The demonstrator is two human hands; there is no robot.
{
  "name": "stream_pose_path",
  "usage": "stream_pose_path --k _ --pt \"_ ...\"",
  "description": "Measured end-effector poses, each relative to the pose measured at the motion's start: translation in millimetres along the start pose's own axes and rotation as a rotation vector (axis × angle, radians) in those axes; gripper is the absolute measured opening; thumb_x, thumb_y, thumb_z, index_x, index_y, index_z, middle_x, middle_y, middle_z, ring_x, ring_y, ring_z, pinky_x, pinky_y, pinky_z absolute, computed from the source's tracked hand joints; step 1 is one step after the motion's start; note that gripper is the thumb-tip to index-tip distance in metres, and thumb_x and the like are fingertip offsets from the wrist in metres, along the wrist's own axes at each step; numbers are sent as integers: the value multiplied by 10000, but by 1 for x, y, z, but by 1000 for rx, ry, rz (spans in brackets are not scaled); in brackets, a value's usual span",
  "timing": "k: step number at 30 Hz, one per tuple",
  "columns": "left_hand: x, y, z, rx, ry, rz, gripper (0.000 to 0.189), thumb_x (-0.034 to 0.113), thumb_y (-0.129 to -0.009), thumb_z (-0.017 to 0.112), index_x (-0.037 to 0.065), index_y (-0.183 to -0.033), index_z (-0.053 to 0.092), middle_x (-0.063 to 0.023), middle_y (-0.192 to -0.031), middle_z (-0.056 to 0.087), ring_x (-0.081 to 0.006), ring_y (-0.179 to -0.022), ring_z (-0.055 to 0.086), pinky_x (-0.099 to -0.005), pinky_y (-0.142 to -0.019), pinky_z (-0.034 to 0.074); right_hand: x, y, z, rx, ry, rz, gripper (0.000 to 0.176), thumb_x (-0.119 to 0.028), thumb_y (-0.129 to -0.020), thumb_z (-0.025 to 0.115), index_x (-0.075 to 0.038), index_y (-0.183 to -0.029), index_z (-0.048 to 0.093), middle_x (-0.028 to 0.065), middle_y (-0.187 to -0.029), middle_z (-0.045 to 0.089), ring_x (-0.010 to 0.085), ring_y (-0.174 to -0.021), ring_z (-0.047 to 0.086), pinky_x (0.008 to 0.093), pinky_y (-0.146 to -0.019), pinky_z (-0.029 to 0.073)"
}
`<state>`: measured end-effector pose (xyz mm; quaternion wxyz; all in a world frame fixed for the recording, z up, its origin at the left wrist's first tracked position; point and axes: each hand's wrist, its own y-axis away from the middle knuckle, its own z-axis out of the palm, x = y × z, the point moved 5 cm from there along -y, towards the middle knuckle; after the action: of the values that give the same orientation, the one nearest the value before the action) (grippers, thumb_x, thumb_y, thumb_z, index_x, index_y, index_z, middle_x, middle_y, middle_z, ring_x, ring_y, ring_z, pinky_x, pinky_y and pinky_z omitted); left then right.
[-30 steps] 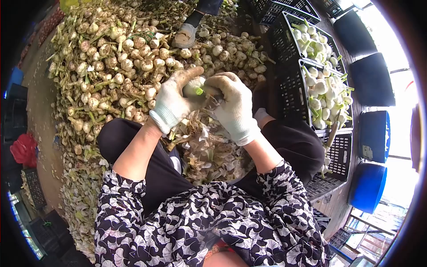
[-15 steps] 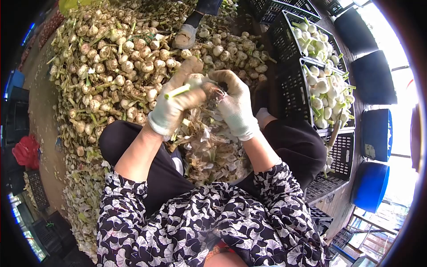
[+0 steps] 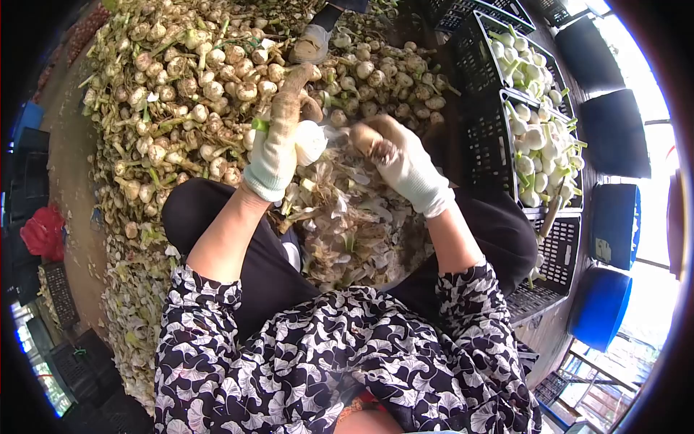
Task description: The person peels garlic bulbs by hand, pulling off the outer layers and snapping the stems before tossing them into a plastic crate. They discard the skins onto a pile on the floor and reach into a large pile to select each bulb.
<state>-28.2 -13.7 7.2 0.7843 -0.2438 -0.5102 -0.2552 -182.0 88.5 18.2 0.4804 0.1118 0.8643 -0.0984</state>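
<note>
My left hand (image 3: pixel 277 145), in a soiled white glove, is closed round a garlic bulb (image 3: pixel 311 143). The bulb is white and smooth, and a bit of green stem shows on the other side of the hand. To the right, apart from the bulb, my right hand (image 3: pixel 403 160) wears the same kind of glove. Its fingers are curled together and partly smeared by motion; what they hold, if anything, cannot be made out. Beneath both hands, between my legs, lies a heap of papery garlic skins (image 3: pixel 347 224).
A large pile of unpeeled garlic (image 3: pixel 188 94) spreads ahead and left. Black crates of white garlic (image 3: pixel 546 148) stand at right, with a partly filled crate (image 3: pixel 553 253) nearer. Blue barrels (image 3: pixel 601 307) line the right side. Another person's shoe (image 3: pixel 312 45) rests in the pile.
My hands have moved apart, the right one going right and slightly down. The bulb in my left hand now shows white, clean skin. The green stem has turned from pointing between the hands.
</note>
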Motion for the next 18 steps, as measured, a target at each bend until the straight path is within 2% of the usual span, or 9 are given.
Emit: stream_pose_path --k 5,7,9,11,12,13,15,17,18 --pt "0 0 9 173 25 66 546 444 -973 441 33 -1331 472 -7 -937 625 -67 -761 583 -209 -649 483 -27 -7 25 -50 -275 -49 497 -401 -883 607 82 -998 584 177 -799 620 238 -745 627 353 -673 505" --pt "-19 4 0 55 256 -158 504 429 -975 443 17 -1252 526 -26 -963 630 -94 -781 600 -236 -678 502 -17 -3 22 -93 -579 261 410 -322 -902 609 77 -995 591 123 -821 628 153 -674 612 287 -599 513" --pt "-32 1 -13 144 154 -124 458 423 -973 447 19 -1150 570 -34 -958 632 -108 -780 607 -254 -684 508 -17 4 14 -31 -733 363 369 -259 -909 607 87 -1037 581 85 -815 628 103 -636 598 247 -546 501" --pt "-18 -1 -3 197 -28 128 457 420 -969 459 25 -1171 570 -35 -963 635 -101 -779 609 -243 -659 507 -26 7 14 -3 -638 242 390 -275 -905 617 91 -1035 579 81 -802 625 109 -641 606 234 -555 496" --pt "-18 -2 -1 186 -70 69 512 457 -973 417 31 -1230 539 -45 -995 633 -108 -807 615 -244 -678 514 -25 8 13 10 -664 291 339 -256 -887 638 67 -985 602 106 -799 650 149 -651 622 266 -586 503" --pt "-14 -6 2 180 -68 70 512 457 -973 417 31 -1230 539 -45 -995 633 -108 -807 615 -244 -678 514 -34 7 23 118 -224 7 264 -221 -859 659 28 -943 626 140 -809 668 209 -683 643 314 -631 509" --pt "-3 -11 4 219 -169 143 575 493 -975 374 23 -1282 496 -53 -974 641 -110 -819 610 -252 -676 520 -29 7 29 139 -258 -58 196 -182 -845 656 -9 -937 641 172 -843 671 254 -738 661 342 -688 507" --pt "-14 -8 -7 46 375 -214 563 466 -993 319 34 -1319 473 -99 -1102 613 -172 -844 631 -304 -827 525 14 0 26 101 2 -9 170 -163 -857 639 -15 -940 642 183 -844 671 272 -771 666 333 -707 506" --pt "-12 -9 -4 -2 471 -187 526 423 -999 330 31 -1319 472 -104 -1060 626 -179 -857 634 -312 -831 529 24 2 19 43 159 56 151 -142 -860 627 -21 -948 651 189 -840 672 283 -797 669 334 -723 507"
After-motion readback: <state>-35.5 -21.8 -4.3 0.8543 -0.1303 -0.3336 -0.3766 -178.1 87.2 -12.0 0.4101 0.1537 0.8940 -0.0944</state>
